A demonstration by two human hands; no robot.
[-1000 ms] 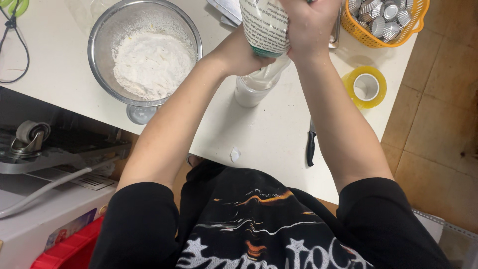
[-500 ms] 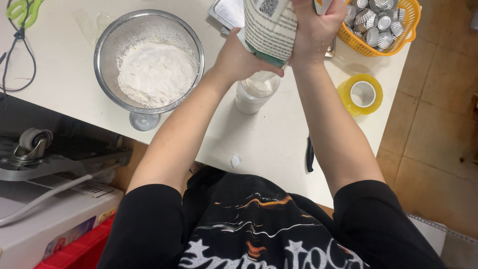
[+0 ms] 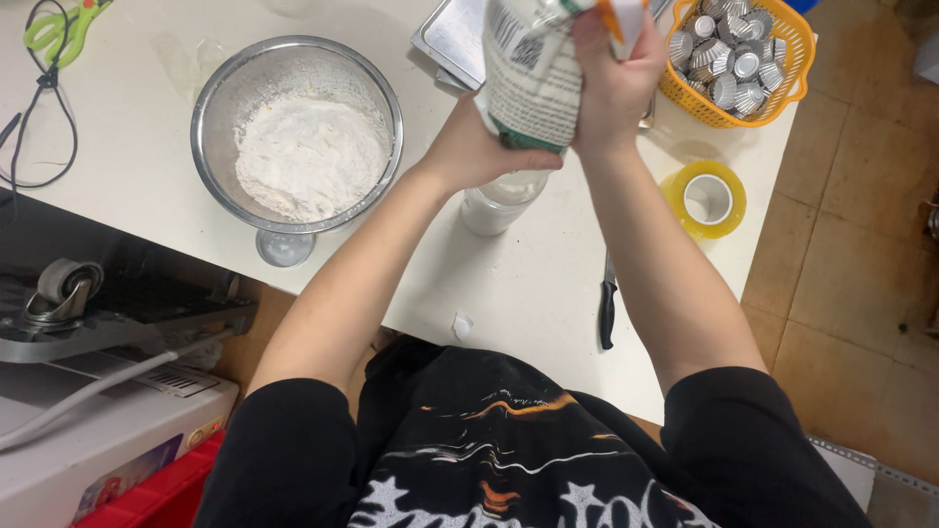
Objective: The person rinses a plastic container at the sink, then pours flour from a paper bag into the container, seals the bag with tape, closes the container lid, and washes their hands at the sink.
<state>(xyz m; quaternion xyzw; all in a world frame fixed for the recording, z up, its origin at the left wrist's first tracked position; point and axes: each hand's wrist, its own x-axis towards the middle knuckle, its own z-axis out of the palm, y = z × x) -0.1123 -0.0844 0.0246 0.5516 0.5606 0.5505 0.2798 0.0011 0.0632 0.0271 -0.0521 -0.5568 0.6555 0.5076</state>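
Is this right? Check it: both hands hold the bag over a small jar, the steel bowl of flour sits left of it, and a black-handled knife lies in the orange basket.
One error, seen in the head view: the knife lies on the white table, not in the orange basket.

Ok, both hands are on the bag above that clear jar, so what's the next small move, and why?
Probably tip the bag a little further, keeping its lower end over the clear jar. The left hand and right hand hold it directly above the jar, which is mostly hidden beneath, so a slow, small tilt seems safest against spilling onto the table.
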